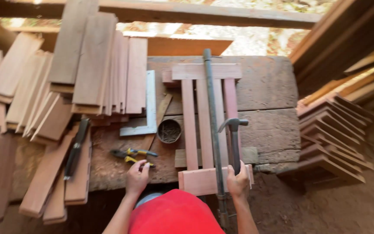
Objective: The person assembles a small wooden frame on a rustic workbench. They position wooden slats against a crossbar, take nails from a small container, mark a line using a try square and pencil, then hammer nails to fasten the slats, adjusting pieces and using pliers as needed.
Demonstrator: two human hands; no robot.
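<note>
From the head view, a slatted wooden frame point(208, 125) is lying on the tabletop point(269, 86), three slats already sitting between two cross boards under a long bar clamp point(211, 121); whether they are nailed, I cannot tell. The right hand point(238, 181) is gripping a claw hammer point(234, 141) resting on the frame. The left hand point(137, 177) is closing loosely near yellow-handled pliers point(134, 157), beside a tin of nails point(169, 131).

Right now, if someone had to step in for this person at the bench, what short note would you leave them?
Left hand: on the workbench edge, fingertips at the yellow-handled pliers.
Right hand: gripping the claw hammer, head up.
Slatted wooden frame: flat on the bench under a long bar clamp; slats sit between two cross pieces.
Tin of nails and metal square lie left of it.
Whether the slats are nailed cannot be told.
</note>
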